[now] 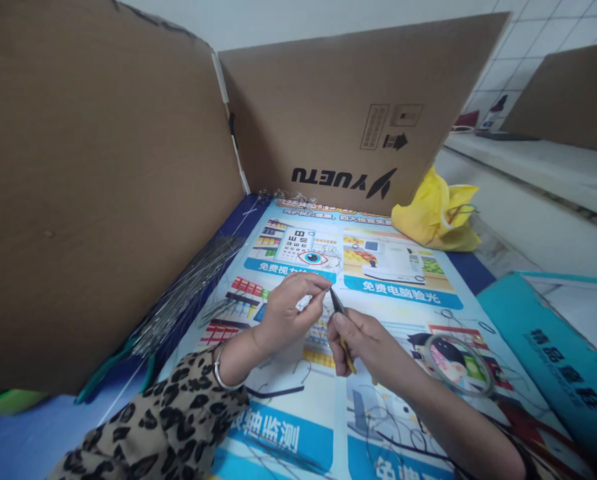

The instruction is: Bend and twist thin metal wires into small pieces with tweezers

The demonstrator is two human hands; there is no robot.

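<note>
My right hand (361, 337) is wrapped round a pair of pliers (337, 303) with dark pointed jaws and yellow handles. The jaws point up and left, towards the fingertips of my left hand (293, 307). Thumb and fingers of that hand are closed in a pinch right at the plier tips; what they hold is too small to make out. Below both hands lies a printed poster (323, 440) with blue and white panels. Loose thin wires (393, 427) are scattered over its lower right part.
A bundle of straight wires (188, 280) lies at the left, by green-handled pliers (113, 367). Cardboard panels (338, 100) stand behind and to the left. A roll of clear tape (458, 363), a yellow bag (436, 213) and a turquoise box (543, 360) are on the right.
</note>
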